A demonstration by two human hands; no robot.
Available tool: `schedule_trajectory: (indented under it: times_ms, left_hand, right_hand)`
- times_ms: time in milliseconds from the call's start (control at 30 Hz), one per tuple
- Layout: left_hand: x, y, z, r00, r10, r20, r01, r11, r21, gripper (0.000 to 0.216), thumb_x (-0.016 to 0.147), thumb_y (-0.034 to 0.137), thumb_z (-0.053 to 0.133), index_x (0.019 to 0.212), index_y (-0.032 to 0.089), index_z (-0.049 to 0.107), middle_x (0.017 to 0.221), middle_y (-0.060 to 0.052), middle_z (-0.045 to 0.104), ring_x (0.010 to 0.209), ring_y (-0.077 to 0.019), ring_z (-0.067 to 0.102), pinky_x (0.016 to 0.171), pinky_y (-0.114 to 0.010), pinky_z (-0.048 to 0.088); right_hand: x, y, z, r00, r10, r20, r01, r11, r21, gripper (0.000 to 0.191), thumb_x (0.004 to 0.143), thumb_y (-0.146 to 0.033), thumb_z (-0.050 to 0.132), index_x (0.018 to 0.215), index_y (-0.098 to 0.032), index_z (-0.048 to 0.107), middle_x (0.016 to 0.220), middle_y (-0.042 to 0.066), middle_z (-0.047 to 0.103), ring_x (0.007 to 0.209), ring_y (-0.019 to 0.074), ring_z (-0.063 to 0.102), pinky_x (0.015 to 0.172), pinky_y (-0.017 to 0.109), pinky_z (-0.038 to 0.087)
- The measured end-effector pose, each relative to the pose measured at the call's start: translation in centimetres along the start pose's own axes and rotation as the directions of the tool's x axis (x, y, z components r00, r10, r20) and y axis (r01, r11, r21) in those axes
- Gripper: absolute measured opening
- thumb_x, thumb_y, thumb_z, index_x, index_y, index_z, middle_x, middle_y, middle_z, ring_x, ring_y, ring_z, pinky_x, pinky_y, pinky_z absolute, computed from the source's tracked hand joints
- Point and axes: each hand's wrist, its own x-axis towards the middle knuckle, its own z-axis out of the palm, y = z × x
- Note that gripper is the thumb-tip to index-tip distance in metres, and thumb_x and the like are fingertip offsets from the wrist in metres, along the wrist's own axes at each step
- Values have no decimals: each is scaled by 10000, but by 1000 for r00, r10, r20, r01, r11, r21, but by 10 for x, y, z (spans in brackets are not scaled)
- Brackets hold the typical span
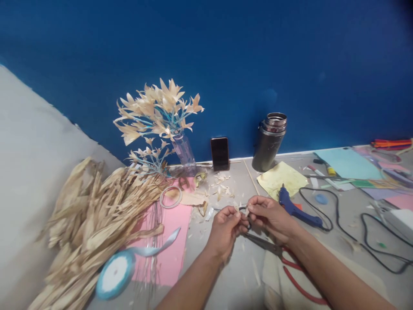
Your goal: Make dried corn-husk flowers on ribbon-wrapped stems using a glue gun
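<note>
My left hand (226, 228) and my right hand (269, 216) meet over the grey table (226, 284), fingers pinched together on a small pale piece of husk (242, 211). Red-handled scissors (284, 262) lie on the table under my right wrist. A pile of dried corn husks (93, 215) lies to the left. A vase of husk flowers on blue stems (161, 116) stands at the back against the blue wall.
A blue glue gun (297, 209) with a black cord (355, 232) lies right of my hands. A light-blue ribbon spool (114, 273), pink paper (171, 241), a tape ring (171, 196), a phone (220, 153), a metal flask (269, 142) and coloured sheets (348, 163) surround them.
</note>
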Motion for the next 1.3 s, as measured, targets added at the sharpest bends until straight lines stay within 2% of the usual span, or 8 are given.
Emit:
schedule_trajectory:
  times_ms: [133,467,867,967,1033,1100,1200,1300]
  left_hand:
    - [-2,0,1,999,-24,29,25,998,-54,361,654,295,896,746,144,582,739,-34,688,639,-109,642,607,-205,521]
    - [1,-6,-4,995,-101,8,101,985,-139,348,595,200,915,829,118,669,698,-28,675,608,-101,628,556,-186,494]
    - [0,-6,3,997,40,-60,-43,997,-63,379,592,295,916,759,140,612,595,8,625,546,-83,574,534,-174,462]
    - [1,-2,2,993,85,-87,-84,996,9,378,590,315,904,756,152,606,560,29,597,492,-75,532,496,-174,431]
    - [3,4,2,986,132,-103,-123,988,90,346,616,317,883,755,153,612,565,26,599,488,-76,530,494,-180,428]
    - [6,12,3,976,185,-115,-164,971,175,308,640,305,863,753,149,622,595,16,611,512,-83,558,518,-190,451]
    - [19,23,14,967,231,-108,-198,947,254,286,646,277,855,744,145,622,657,1,622,616,-126,653,605,-227,524]
    - [48,23,35,975,215,-48,-195,942,272,308,643,279,855,741,155,591,744,-18,622,762,-214,723,631,-281,577]
  right_hand:
    - [-2,-3,0,999,28,39,-32,994,106,352,619,-350,921,745,-162,651,520,-34,593,471,56,503,451,139,369]
    - [-3,-1,0,999,31,41,-34,996,81,350,639,-365,908,760,-159,652,505,-39,594,444,57,495,439,147,371]
    - [-2,7,6,999,-43,4,43,992,-119,372,658,-444,857,750,-169,625,541,-43,595,443,62,471,436,173,331]
    - [-8,-8,4,993,-114,-12,106,954,-280,330,698,-461,800,757,-178,642,543,-43,587,462,85,482,455,202,342]
    - [-19,-25,-6,979,-202,-18,165,844,-511,275,747,-462,729,774,-195,665,569,-21,621,487,121,521,480,239,373]
    - [-33,-42,-28,925,-380,-3,229,565,-793,210,791,-425,665,795,-218,700,753,37,723,647,187,629,599,295,455]
    - [-55,-51,-75,803,-586,-112,8,198,-980,266,839,-466,584,930,-258,722,982,84,762,807,281,683,668,363,474]
    - [-66,-37,-117,761,-634,-136,-134,51,-990,359,823,-474,589,1049,-228,719,1118,146,737,972,357,677,742,413,496]
